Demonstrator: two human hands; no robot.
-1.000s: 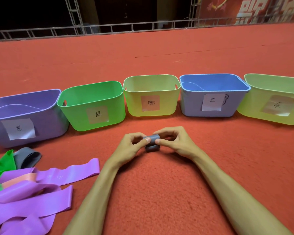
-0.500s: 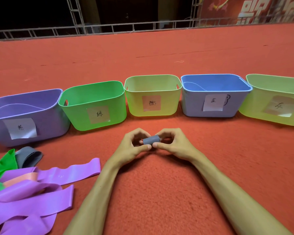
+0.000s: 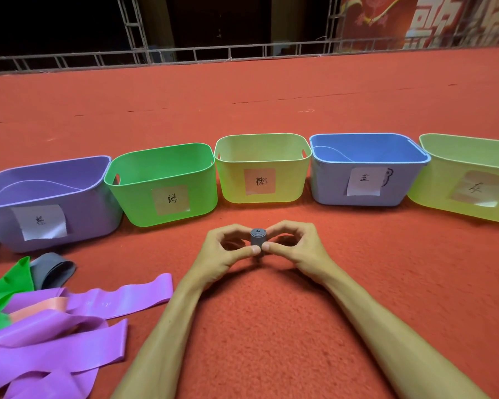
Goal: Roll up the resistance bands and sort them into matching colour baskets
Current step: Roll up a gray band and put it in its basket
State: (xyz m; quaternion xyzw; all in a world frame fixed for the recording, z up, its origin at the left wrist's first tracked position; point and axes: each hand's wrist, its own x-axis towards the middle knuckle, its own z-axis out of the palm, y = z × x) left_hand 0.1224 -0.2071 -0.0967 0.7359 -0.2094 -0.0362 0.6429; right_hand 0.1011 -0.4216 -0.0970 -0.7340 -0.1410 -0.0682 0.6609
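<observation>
A small grey rolled band (image 3: 257, 238) stands upright on end between my hands, its spiral top facing the camera. My left hand (image 3: 225, 250) and my right hand (image 3: 297, 249) both pinch it, thumbs meeting at its lower front. Five labelled baskets stand in a row behind: purple basket (image 3: 78, 214), green basket (image 3: 144, 205), yellow-green basket (image 3: 288, 185), blue basket (image 3: 329, 185) and a second yellow-green basket (image 3: 432, 194) at the far right. Loose purple bands (image 3: 69, 335), a green band (image 3: 3, 292), a peach band (image 3: 41, 308) and a grey band (image 3: 52, 267) lie at the lower left.
Everything sits on a red carpet (image 3: 271, 326) that stretches far back to a metal truss rail (image 3: 242, 51). A red banner (image 3: 429, 18) hangs at the top right. Open carpet lies in front of and to the right of my arms.
The grey roll was lying sideways between my fingers; now it is turned upright on end, and my thumbs have come together at its front.
</observation>
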